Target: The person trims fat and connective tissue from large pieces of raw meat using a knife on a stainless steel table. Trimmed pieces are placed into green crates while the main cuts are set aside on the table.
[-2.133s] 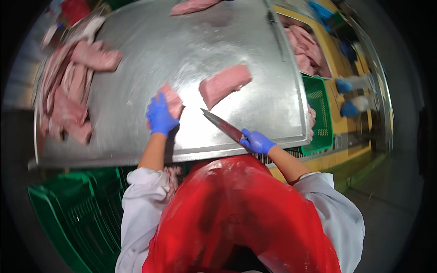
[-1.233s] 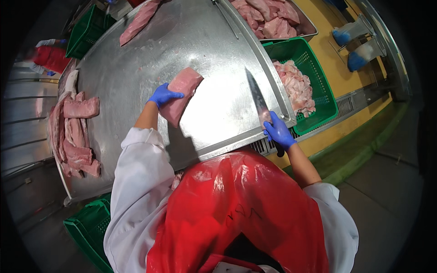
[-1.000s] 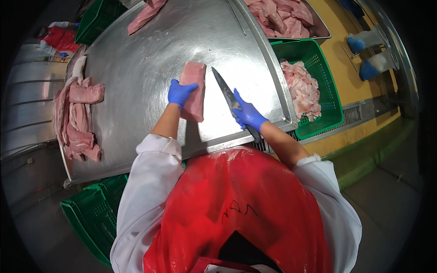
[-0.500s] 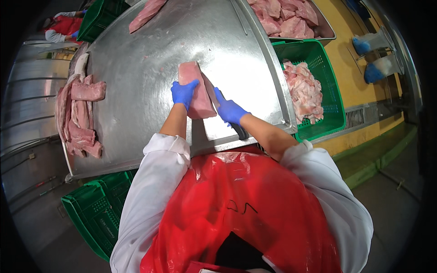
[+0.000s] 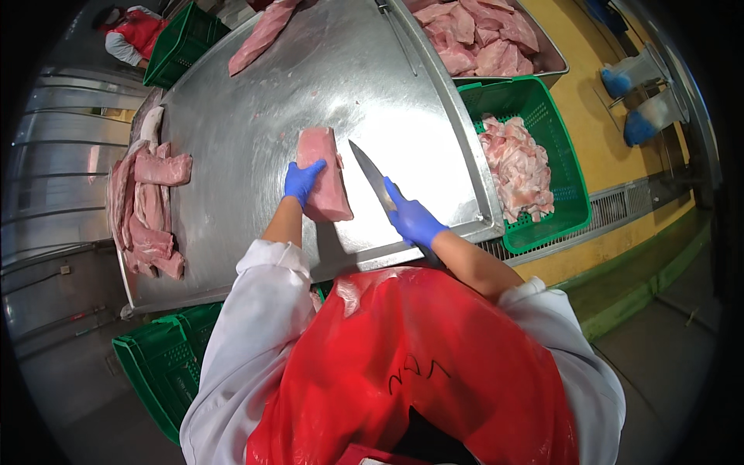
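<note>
The person's left grip (image 5: pixel 304 183), in a blue glove, is partly curled on the near-left side of a block of pink meat (image 5: pixel 328 190), with the thumb laid across its top; the other fingertips are hidden. The block lies on the metal tabletop (image 5: pixel 240 147), directly under and to the right of that grip. The right grip (image 5: pixel 415 222), also gloved, is closed round the handle of a knife (image 5: pixel 369 171), forefinger stretched forward along it. The blade runs forward and left from this grip, beside the block and apart from it.

Well left of the left grip lies a heap of meat strips (image 5: pixel 143 209); far ahead of it, one long piece of meat (image 5: pixel 263 35). To the right of the right grip, beyond the tabletop's edge, a green crate (image 5: pixel 572 190) holds pale trimmings (image 5: pixel 518 170).
</note>
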Demonstrator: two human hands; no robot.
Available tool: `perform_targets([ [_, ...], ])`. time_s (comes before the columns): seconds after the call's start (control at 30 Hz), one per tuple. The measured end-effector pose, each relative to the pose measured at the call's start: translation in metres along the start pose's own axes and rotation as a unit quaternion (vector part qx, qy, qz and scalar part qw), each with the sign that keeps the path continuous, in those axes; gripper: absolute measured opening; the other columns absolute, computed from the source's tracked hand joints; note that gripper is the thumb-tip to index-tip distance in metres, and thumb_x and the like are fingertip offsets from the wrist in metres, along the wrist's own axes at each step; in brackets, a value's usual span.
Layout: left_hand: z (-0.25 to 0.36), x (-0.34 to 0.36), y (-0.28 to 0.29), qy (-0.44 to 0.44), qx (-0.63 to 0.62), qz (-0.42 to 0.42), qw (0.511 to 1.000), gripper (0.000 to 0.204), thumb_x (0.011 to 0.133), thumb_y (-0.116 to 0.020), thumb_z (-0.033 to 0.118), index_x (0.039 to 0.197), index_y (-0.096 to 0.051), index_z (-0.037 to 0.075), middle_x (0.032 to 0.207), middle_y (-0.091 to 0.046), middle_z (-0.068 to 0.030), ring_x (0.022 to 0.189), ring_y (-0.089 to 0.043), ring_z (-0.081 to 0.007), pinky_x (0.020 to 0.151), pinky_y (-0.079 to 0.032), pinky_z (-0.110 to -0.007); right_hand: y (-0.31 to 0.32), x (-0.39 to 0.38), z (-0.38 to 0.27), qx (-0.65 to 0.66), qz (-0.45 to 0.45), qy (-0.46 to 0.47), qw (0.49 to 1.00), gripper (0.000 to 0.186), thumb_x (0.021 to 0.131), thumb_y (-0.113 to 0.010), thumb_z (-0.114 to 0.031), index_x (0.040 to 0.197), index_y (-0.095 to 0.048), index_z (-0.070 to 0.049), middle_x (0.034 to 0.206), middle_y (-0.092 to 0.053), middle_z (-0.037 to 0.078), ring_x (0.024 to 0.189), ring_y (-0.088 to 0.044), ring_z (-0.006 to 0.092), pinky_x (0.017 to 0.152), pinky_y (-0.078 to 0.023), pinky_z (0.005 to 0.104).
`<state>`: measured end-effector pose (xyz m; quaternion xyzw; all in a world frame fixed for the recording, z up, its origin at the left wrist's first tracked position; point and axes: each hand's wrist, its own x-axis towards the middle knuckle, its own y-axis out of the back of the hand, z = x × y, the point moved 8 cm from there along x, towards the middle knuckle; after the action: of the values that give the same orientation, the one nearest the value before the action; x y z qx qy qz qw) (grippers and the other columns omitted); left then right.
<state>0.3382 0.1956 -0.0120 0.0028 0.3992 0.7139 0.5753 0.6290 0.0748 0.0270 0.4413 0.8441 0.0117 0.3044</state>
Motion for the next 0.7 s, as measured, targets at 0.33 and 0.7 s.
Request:
perform_targets([
  [0.33,-0.004,-0.023,-0.013,0.025,-0.061,0.027,0.997,0.089,0.07,-0.087,0.047,0.126,-0.051,-0.011,0.109,-0.067,-0.0235,0.088,-0.071,-0.0279,0.075,-0.059,-0.038,-0.028,0.027,-0.014,-0.157,-0.04,-0.021,0.986,0.084,0.092,-0.042,-0.002,0.161,0.005,-0.012,0.088,-0.068,0.03,0.067,-0.068,0.0371,0.064,-0.056,0.0467],
  [0.7,0.094,-0.051,0.005,-0.322,0.271,0.089,0.903,0.027,0.074,-0.072,0.02,0.095,-0.071,0.002,0.103,-0.068,-0.0244,0.098,-0.067,-0.0371,0.086,-0.054,-0.042,0.041,-0.092,0.046,-0.089,0.034,0.087,0.992,0.076,0.099,-0.048,-0.018,0.162,-0.006,-0.017,0.083,-0.067,0.017,0.071,-0.066,0.0311,0.073,-0.053,0.0426],
])
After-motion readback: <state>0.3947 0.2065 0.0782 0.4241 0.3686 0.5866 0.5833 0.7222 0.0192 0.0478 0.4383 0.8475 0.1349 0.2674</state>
